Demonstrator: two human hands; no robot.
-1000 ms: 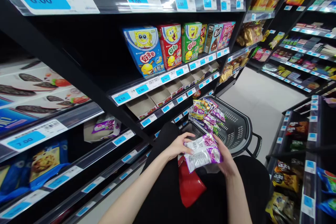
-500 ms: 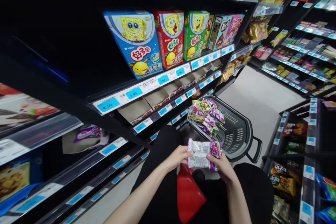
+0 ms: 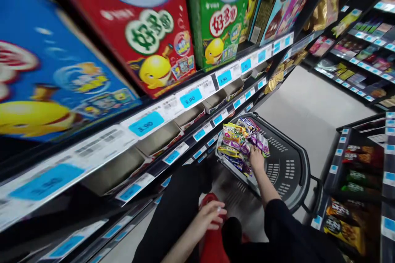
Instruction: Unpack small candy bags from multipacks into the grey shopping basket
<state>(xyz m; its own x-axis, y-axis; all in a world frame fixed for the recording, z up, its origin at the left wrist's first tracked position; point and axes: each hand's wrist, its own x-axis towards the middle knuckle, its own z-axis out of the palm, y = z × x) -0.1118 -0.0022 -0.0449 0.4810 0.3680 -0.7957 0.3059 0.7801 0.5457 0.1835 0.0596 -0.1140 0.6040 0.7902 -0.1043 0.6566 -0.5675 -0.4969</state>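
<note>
My right hand (image 3: 256,158) reaches down into the dark grey shopping basket (image 3: 305,172), its fingers closed at a purple and white candy bag (image 3: 262,144) on the pile. Part of that bag is hidden by the fingers. Beside it lie several other colourful candy bags (image 3: 233,133), yellow, pink and purple. My left hand (image 3: 211,215) hovers over a red object (image 3: 212,242) between my knees. Its fingers are spread apart and it holds nothing.
Close on the left is a shelf with a blue box (image 3: 61,78), a red box (image 3: 135,24) and a green box (image 3: 219,20). Below run open cartons (image 3: 160,135) behind price tags. To the right of the basket stands a low rack (image 3: 354,181) of snack packs.
Both hands held the purple candy bag over my lap. My right hand has carried it forward into the basket, and my left hand has let go. The view has moved closer to the shelf boxes.
</note>
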